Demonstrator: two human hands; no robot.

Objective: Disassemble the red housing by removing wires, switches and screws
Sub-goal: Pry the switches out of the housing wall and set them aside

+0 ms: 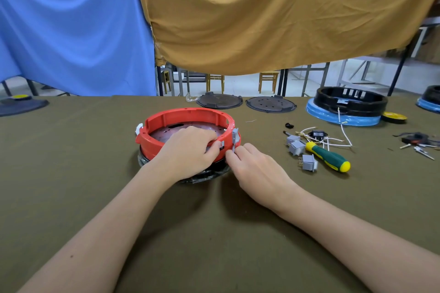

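Observation:
The round red housing (166, 121) lies open side up on a black base in the middle of the table. My left hand (188, 150) grips its near rim, fingers curled over the edge into the inside. A grey switch (235, 138) sticks out of the housing's right wall. My right hand (252, 164) pinches the lower end of that switch from the outside. A white clip (138, 128) sits on the housing's left edge.
To the right lie three loose grey switches (309, 162), white wires (333, 140) and a green-yellow screwdriver (328, 156). Two dark round plates (219, 101) rest at the table's far edge. A black housing on a blue base (350, 104) stands far right.

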